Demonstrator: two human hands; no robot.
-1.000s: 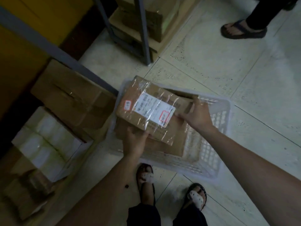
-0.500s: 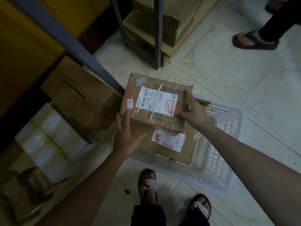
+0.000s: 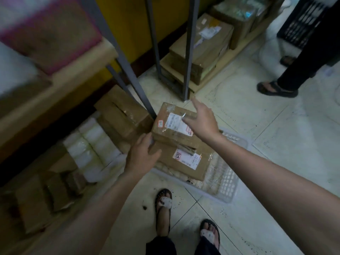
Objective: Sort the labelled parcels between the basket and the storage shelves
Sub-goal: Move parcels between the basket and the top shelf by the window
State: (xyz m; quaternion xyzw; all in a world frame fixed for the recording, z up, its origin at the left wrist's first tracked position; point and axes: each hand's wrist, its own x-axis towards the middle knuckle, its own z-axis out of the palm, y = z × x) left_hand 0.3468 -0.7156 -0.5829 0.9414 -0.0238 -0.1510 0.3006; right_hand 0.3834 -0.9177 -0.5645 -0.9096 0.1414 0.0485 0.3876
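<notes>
A brown taped parcel point(image 3: 173, 124) with a white label and red-marked stickers sits tilted above the white plastic basket point(image 3: 228, 181) on the floor. My left hand point(image 3: 142, 153) grips its near left corner. My right hand point(image 3: 200, 120) hovers over its right end with the fingers spread, holding nothing. Under it a second labelled brown parcel point(image 3: 185, 160) lies in the basket. Just to the left, a grey upright of the storage shelves point(image 3: 127, 70) slants down beside the top parcel's far left corner.
Brown cartons point(image 3: 119, 115) and white wrapped packs point(image 3: 92, 144) fill the bottom shelf at left. More boxes point(image 3: 200, 50) are stacked behind another grey post point(image 3: 189, 52). Another person's leg and sandal point(image 3: 276, 89) stand at right near a black crate point(image 3: 301, 21). My feet are below the basket.
My right hand has let go of the top parcel's right end and opened above it. My left hand shifted to the near left corner. The view tilted up toward the shelves.
</notes>
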